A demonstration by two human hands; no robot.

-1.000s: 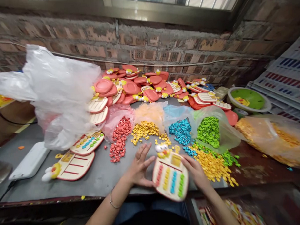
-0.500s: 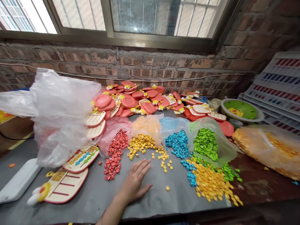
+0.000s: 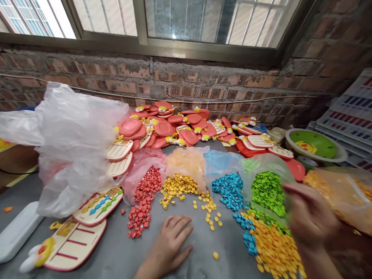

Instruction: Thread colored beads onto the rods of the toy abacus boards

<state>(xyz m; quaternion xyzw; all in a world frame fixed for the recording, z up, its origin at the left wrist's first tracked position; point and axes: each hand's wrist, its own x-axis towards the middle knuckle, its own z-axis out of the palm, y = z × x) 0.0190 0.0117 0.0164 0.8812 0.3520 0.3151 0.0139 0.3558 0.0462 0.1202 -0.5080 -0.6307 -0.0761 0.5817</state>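
My left hand (image 3: pixel 173 245) lies flat on the grey table covering, fingers stretched and slightly apart, holding nothing. Just ahead of it are small yellow pieces (image 3: pixel 180 186) spilling from an orange-tinted bag (image 3: pixel 186 159), with red pieces (image 3: pixel 140 216) to its left. My right hand (image 3: pixel 310 216) is over the right side, blurred by motion, its fingers curled and partly hidden. It is beside the green bag (image 3: pixel 266 163) of green pieces (image 3: pixel 268 191); I cannot tell whether it touches the bag. Below it spreads a heap of larger yellow pieces (image 3: pixel 277 250).
Blue pieces (image 3: pixel 229 191) lie mid-right. Red-backed, cream-faced boards (image 3: pixel 76 245) with duck heads lie at left, more piled along the brick wall. A clear plastic bag (image 3: pixel 78 131), a white device (image 3: pixel 16 231), a green bowl (image 3: pixel 317 145) and a bag of orange pieces (image 3: pixel 346 199) surround them.
My right hand has come into view at the right, beside the green bag. My left hand stays flat in about the same place. The view has shifted slightly.
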